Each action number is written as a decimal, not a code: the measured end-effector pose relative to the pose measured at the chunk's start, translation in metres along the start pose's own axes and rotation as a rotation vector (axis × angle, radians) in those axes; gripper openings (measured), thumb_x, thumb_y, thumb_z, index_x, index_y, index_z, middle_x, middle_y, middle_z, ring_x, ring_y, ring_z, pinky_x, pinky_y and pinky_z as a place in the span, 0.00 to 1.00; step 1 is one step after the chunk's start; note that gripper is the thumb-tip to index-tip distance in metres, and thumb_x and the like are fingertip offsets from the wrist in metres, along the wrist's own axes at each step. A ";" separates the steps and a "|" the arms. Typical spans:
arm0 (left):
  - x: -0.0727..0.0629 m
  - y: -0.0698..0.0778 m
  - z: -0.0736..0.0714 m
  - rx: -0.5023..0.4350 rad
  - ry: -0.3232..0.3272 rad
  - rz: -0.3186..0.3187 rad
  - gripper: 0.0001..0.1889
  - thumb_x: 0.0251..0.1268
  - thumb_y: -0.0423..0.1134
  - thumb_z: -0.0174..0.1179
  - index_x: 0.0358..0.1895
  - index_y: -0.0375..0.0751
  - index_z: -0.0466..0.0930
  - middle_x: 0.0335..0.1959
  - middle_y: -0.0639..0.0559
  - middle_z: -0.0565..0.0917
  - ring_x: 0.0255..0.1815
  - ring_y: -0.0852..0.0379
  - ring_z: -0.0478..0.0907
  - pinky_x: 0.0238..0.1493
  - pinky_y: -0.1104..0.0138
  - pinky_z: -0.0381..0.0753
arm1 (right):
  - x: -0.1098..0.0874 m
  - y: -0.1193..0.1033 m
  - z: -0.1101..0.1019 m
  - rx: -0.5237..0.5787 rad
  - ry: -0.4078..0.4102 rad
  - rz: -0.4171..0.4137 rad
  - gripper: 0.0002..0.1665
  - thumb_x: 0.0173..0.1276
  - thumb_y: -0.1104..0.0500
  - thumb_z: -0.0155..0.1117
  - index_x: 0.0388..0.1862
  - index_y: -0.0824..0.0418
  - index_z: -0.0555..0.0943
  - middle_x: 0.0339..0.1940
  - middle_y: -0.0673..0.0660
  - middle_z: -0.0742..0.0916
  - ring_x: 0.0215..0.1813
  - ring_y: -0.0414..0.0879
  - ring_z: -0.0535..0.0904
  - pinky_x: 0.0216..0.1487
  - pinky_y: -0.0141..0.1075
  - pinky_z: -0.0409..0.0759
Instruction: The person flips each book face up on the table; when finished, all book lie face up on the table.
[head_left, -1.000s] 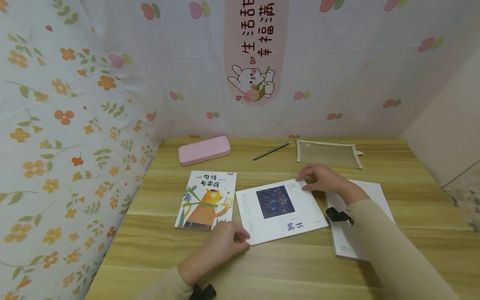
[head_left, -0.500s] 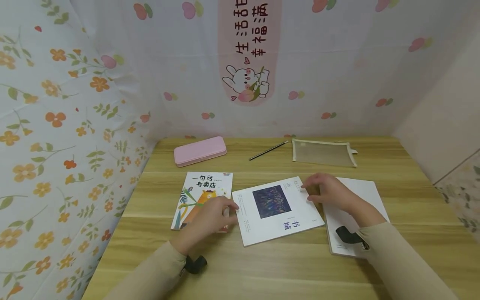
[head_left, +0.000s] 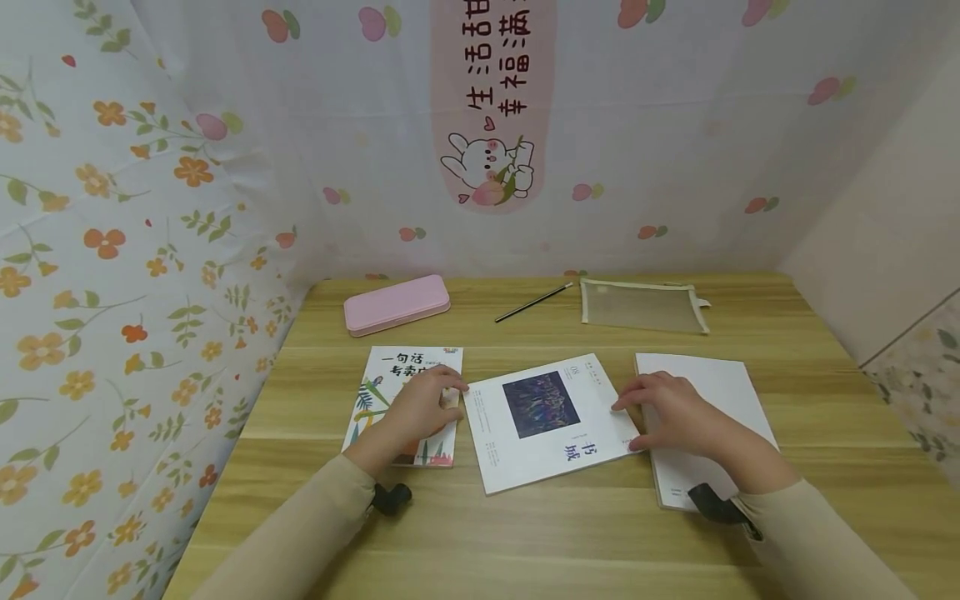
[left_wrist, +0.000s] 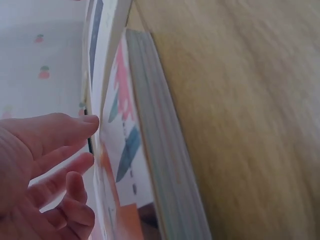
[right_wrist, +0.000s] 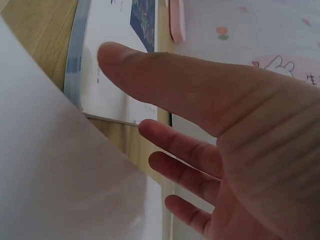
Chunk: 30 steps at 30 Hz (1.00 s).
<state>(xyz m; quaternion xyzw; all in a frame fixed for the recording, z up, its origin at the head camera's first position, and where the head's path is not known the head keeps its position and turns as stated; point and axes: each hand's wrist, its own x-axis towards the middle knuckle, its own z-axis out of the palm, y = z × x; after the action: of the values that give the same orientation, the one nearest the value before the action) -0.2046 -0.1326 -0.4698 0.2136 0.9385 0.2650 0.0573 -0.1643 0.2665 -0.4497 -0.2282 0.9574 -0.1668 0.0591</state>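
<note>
White magazine (head_left: 550,422) — right hand (head_left: 678,419) alongside.

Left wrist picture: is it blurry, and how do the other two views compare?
Left wrist: soft, the wood grain of the table smeared; right wrist: rather dim, the near white book shaded grey; head: clearest, the big title on the middle book readable, its smallest print not.

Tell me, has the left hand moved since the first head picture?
Yes: in the head view, the left hand has moved forward and leftward, closer to the stationary pink case.
</note>
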 end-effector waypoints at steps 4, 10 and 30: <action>0.000 0.001 0.001 0.016 -0.016 0.042 0.13 0.59 0.34 0.74 0.48 0.42 0.89 0.58 0.49 0.84 0.62 0.45 0.80 0.66 0.52 0.77 | -0.002 0.002 0.002 -0.012 -0.013 -0.013 0.31 0.41 0.48 0.90 0.47 0.49 0.90 0.55 0.54 0.86 0.63 0.61 0.77 0.60 0.64 0.69; -0.002 0.002 0.003 0.020 -0.019 0.048 0.10 0.60 0.33 0.73 0.45 0.43 0.90 0.56 0.50 0.83 0.56 0.48 0.81 0.60 0.54 0.79 | -0.001 0.011 0.008 -0.002 -0.001 -0.047 0.31 0.42 0.51 0.90 0.48 0.51 0.90 0.56 0.57 0.87 0.63 0.63 0.78 0.59 0.65 0.70; -0.023 0.011 0.001 0.057 -0.119 0.070 0.10 0.65 0.32 0.68 0.48 0.45 0.88 0.48 0.54 0.84 0.39 0.59 0.76 0.43 0.65 0.78 | 0.015 0.031 0.010 0.092 0.058 -0.055 0.23 0.53 0.69 0.80 0.49 0.56 0.90 0.58 0.60 0.88 0.63 0.66 0.79 0.63 0.67 0.71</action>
<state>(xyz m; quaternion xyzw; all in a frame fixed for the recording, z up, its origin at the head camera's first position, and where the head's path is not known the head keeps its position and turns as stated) -0.1798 -0.1332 -0.4650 0.2631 0.9326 0.2271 0.0975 -0.1886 0.2833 -0.4706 -0.2466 0.9434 -0.2187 0.0372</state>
